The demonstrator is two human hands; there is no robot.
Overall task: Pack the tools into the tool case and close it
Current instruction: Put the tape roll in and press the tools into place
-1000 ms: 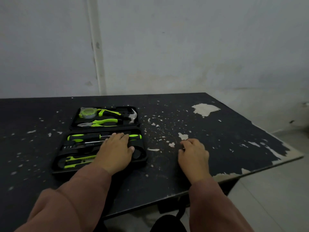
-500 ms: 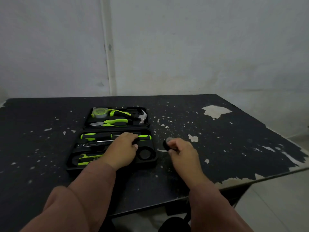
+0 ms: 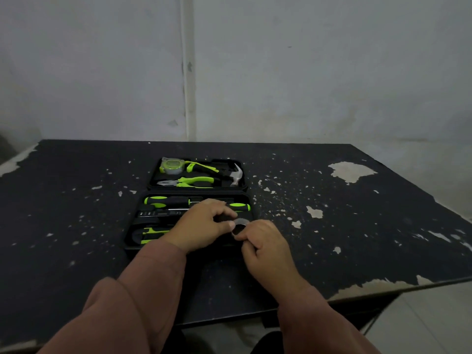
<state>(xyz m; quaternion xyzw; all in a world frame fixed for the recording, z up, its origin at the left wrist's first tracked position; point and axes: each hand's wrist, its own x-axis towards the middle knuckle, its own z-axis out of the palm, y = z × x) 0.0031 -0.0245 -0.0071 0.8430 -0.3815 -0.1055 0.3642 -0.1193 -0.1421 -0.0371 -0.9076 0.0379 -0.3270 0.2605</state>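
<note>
Near the tabletop's (image 3: 76, 251) front edge, the right hand (image 3: 265, 244) pinches a black tape roll (image 3: 240, 223) in its fingers (image 3: 247, 235) over the tool case (image 3: 198, 192). The left hand (image 3: 201, 226) touches the roll with its thumb, though I cannot tell whether it grips. Seated crooked, the roll could block the lid.

right hand (image 3: 265, 247): left table (image 3: 357, 226), picked up tape roll (image 3: 242, 221), carried it toward 9 o'clock to tool case (image 3: 138, 226) right edge | left hand (image 3: 201, 226): went from flat to curled, shifted toward 3 o'clock, closed thumb and fingers on tape roll
</note>
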